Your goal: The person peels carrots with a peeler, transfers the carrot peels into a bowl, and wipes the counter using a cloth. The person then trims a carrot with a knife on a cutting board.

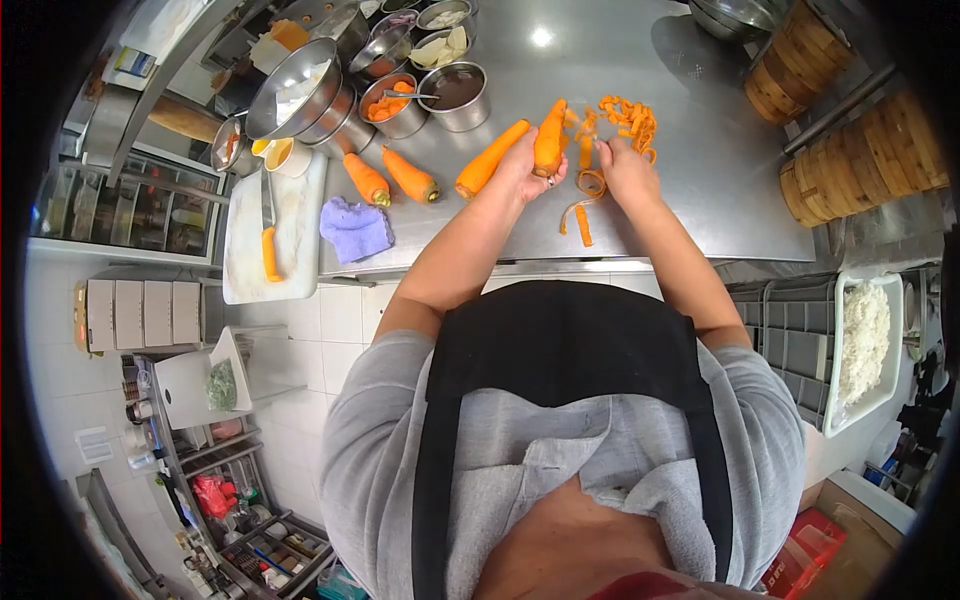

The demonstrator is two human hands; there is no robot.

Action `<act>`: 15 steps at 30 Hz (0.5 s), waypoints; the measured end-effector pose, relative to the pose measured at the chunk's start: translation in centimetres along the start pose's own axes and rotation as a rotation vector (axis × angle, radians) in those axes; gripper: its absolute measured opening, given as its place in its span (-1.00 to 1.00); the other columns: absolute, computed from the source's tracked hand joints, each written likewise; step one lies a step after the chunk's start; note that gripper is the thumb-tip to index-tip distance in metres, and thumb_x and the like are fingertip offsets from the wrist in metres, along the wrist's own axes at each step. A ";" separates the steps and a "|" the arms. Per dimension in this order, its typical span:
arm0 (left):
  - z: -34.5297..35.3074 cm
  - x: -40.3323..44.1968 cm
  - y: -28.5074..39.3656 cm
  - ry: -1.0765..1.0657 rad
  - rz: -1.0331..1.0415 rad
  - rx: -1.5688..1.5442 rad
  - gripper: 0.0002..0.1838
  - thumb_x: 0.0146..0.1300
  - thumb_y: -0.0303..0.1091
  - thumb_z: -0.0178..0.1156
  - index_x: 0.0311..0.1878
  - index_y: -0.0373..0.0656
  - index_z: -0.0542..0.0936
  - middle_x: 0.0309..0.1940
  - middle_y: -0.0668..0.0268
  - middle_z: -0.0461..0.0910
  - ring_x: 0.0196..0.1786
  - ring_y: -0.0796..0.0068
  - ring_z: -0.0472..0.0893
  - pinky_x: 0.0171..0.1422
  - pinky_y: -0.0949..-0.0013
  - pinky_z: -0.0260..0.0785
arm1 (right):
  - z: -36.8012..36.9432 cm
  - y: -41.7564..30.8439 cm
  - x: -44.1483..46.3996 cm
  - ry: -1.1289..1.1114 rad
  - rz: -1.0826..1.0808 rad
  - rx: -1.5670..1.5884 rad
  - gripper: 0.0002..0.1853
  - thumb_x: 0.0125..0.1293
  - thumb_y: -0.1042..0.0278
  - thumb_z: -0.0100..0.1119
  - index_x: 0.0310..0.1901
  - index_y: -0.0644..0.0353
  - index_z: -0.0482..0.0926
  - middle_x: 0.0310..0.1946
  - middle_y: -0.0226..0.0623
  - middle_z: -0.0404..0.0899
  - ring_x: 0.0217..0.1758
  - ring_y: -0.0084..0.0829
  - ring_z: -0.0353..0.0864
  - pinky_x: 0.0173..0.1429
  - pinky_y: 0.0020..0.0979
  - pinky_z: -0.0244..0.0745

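Observation:
My left hand (521, 165) is closed around a carrot (549, 138), holding it tilted above the steel counter. Just to its right, my right hand (628, 172) is closed on what looks like a peeler, mostly hidden by the fingers. Curled carrot peels (632, 118) lie beyond the right hand. A long curled peel strip (590, 184) lies between my hands, with a short peel piece (583, 226) nearer the counter's front edge. Another carrot (490, 160) rests left of my left hand, touching or nearly touching it. Two more carrots, one (366, 180) beside the other (410, 176), lie farther left.
A purple cloth (357, 230) lies beside a white cutting board (290, 240) carrying a yellow-handled knife (269, 250). Steel pots stand behind, including one with dark liquid (456, 92) and one with carrot pieces (392, 104). Bamboo steamers (860, 160) stand at right.

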State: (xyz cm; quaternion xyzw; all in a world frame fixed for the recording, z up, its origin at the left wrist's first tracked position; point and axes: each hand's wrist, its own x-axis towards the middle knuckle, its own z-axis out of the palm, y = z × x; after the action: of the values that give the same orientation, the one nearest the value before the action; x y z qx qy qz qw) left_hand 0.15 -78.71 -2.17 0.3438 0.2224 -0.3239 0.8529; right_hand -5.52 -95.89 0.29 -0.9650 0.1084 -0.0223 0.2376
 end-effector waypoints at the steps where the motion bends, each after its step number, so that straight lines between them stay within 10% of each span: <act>1: 0.2 0.1 0.0 0.021 0.023 0.052 -0.57 0.47 0.07 -0.19 0.02 -0.11 0.41 -0.23 0.17 0.48 -0.25 0.30 0.51 -0.28 0.30 0.48 | -0.5 -0.1 -1.5 0.002 -0.001 0.000 -0.57 0.41 -0.09 -0.16 -0.13 0.09 0.54 -0.20 -0.08 0.64 -0.10 -0.03 0.62 -0.04 -0.03 0.48; 15: 1.9 -1.7 -1.5 -0.083 0.074 0.262 -0.58 0.49 0.04 -0.24 -0.03 -0.12 0.41 -0.28 0.19 0.48 -0.32 0.36 0.52 -0.33 0.38 0.46 | -2.7 1.7 1.2 0.063 -0.026 0.026 -0.61 0.41 -0.07 -0.12 -0.14 0.08 0.53 -0.33 -0.13 0.65 -0.22 -0.05 0.64 -0.15 -0.06 0.49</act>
State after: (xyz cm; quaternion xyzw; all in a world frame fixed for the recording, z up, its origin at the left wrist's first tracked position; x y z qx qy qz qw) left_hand -1.78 -80.20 -0.54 0.4465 0.1300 -0.3323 0.8206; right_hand -4.92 -98.82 1.93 -0.9620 0.1032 -0.0572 0.2461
